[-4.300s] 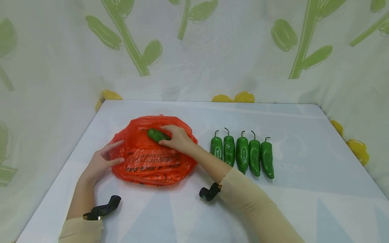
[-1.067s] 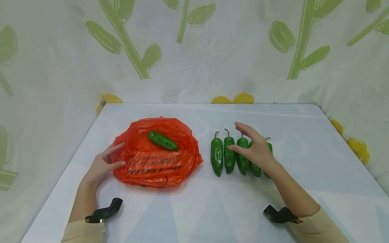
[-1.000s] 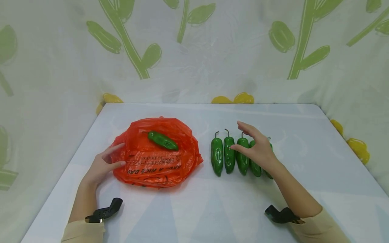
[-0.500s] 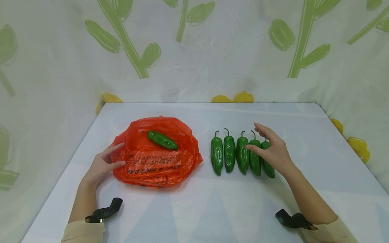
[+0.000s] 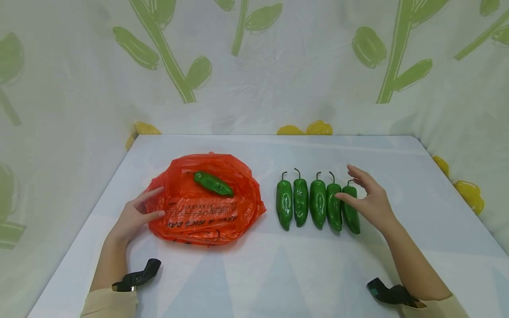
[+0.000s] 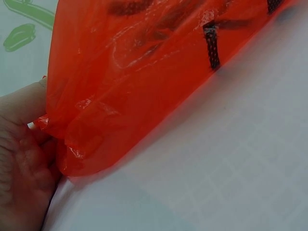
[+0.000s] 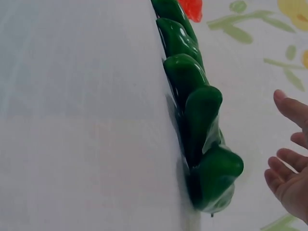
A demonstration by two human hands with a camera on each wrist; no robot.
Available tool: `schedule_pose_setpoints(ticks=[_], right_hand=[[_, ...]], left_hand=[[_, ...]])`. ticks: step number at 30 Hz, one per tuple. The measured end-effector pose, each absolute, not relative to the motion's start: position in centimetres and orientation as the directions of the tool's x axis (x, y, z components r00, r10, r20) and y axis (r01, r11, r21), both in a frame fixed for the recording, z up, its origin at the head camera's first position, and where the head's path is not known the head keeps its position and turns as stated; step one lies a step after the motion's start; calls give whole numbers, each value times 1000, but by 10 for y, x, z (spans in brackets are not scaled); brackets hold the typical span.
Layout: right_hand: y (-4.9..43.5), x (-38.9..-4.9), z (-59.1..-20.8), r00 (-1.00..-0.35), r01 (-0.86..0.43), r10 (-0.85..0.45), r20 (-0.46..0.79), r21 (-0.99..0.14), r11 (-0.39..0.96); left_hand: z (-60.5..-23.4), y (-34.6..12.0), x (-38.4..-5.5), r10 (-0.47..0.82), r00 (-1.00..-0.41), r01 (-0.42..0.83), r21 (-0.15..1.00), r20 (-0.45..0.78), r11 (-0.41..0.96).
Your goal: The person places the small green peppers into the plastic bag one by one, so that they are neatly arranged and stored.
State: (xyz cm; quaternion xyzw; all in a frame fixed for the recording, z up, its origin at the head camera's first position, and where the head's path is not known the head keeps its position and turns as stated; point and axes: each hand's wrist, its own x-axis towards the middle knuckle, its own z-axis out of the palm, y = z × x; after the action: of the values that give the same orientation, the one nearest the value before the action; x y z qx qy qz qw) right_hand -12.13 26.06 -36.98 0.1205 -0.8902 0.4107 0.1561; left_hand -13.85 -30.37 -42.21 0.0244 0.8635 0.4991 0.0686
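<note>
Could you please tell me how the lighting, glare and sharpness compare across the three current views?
Head view: bright, fairly even light, small highlights on the green peppers, large lettering on the red bag partly readable; left wrist view: dimmer, dark markings on the bag soft-edged, glints on its folds; right wrist view: also dim, peppers glossy, a soft shadow beside them on the table.
</note>
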Motion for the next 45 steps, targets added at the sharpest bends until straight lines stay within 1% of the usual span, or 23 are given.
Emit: schedule_pose_setpoints(ticks=[4, 11, 16, 27, 31, 34, 38, 45], right_hand=[[270, -122, -376, -934, -331, -111, 341, -705, 628], [281, -121, -381, -974, -223, -112, 197, -738, 637], [287, -122, -388, -984, -179, -99, 150, -760, 625], [295, -126, -403, -991, -136, -102, 91, -749, 649], [296, -125, -402, -996, -64, -86, 9, -745, 664], [297, -125, -401, -996, -18, -74, -48, -715, 699], [298, -126, -401, -997, -9, -55, -47, -677, 736], [299, -126, -403, -1000, -5, 3, 10, -669, 744]], left_hand=[[-422, -305, -139, 110, -988, -35, 861, -105, 508], [-422, -305, -140, 110, -988, -32, 855, -104, 517], [-422, -303, -139, 106, -988, -42, 863, -110, 504], [-421, -302, -139, 93, -989, -49, 858, -112, 511], [-422, -302, -139, 96, -989, -50, 859, -115, 509], [-423, -302, -140, 98, -988, -55, 860, -121, 508], [-423, -303, -141, 95, -987, -65, 855, -131, 514], [-423, -304, -141, 99, -987, -59, 856, -128, 513]])
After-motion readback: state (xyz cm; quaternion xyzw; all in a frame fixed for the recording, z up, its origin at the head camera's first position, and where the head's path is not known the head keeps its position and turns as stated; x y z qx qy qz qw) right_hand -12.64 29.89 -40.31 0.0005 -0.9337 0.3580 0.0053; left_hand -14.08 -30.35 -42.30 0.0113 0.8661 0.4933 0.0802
